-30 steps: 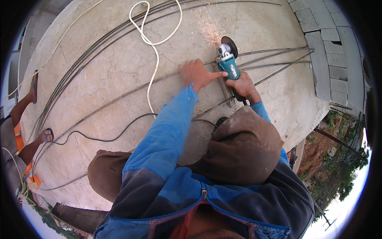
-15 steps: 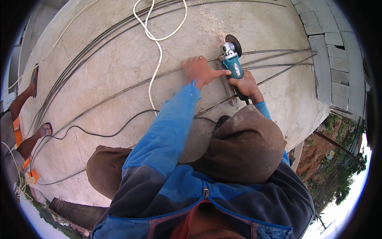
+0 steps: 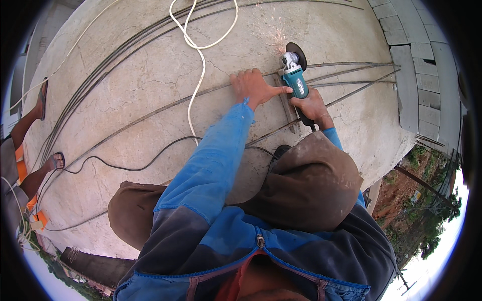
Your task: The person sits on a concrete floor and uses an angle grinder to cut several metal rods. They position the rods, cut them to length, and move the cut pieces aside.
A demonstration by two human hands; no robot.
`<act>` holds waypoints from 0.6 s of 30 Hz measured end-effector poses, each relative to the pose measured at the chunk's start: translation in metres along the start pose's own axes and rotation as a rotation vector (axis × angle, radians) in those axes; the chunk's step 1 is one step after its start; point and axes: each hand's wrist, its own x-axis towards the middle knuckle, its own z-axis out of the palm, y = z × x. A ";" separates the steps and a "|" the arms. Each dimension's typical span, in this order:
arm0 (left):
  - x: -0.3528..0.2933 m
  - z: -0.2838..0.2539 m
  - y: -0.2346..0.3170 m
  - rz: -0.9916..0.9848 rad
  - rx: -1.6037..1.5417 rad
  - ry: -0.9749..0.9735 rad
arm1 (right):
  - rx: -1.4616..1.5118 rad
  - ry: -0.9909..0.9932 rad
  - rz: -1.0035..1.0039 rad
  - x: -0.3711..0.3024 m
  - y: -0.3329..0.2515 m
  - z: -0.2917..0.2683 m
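Note:
My right hand [image 3: 312, 108] is wrapped round the lower body of a teal and black angle grinder [image 3: 296, 84]. Its dark cutting disc [image 3: 297, 55] stands over a long steel rod, and orange sparks [image 3: 279, 42] spray away beyond it. The exact contact of disc and rod is hidden by the grinder head. My left hand [image 3: 252, 88] is closed over the rod [image 3: 150, 115], just left of the grinder, with the thumb stretched against the tool's body. Beneath the grinder lies a narrow flat piece [image 3: 287, 108], crosswise under the rods.
Several more rods [image 3: 108, 67] run along the concrete slab [image 3: 150, 150]. A white cable [image 3: 203, 65] loops ahead, and a black cord [image 3: 135, 171] snakes leftward. Another person's sandalled foot [image 3: 56, 160] is at the left. Grey blocks [image 3: 427, 80] line the right edge, beside a drop.
Sparks keep flying, their spray slightly altered. Both hands, the grinder and the rod hold nearly the same places.

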 end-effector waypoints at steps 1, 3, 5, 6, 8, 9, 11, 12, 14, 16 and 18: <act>0.000 0.000 0.000 -0.002 -0.001 -0.001 | -0.001 -0.001 0.002 -0.001 0.000 0.000; 0.000 0.000 0.000 -0.006 0.001 -0.001 | -0.001 -0.013 0.005 -0.001 -0.002 -0.001; 0.000 0.000 0.001 -0.008 0.007 -0.002 | 0.003 -0.036 0.009 0.000 -0.001 -0.003; 0.000 0.000 0.001 -0.006 0.007 0.003 | -0.001 -0.021 0.004 0.001 0.001 -0.002; -0.001 0.001 0.001 -0.002 0.005 0.014 | -0.013 0.010 -0.005 0.002 0.006 0.000; -0.001 0.001 0.001 -0.007 0.008 0.008 | -0.009 0.007 -0.012 0.003 0.009 0.000; -0.001 -0.001 0.001 -0.016 0.014 -0.006 | -0.001 0.003 -0.028 0.004 0.010 0.001; -0.001 -0.001 0.002 -0.012 0.010 -0.002 | -0.007 0.004 -0.019 0.004 0.010 0.001; -0.001 0.001 0.000 -0.006 0.005 0.006 | -0.015 0.002 -0.006 0.005 0.010 0.001; 0.000 0.003 0.001 -0.003 0.014 0.028 | -0.025 0.004 -0.015 0.006 0.010 0.001; 0.000 0.005 0.001 0.001 0.020 0.049 | -0.033 0.002 -0.014 0.005 0.011 0.000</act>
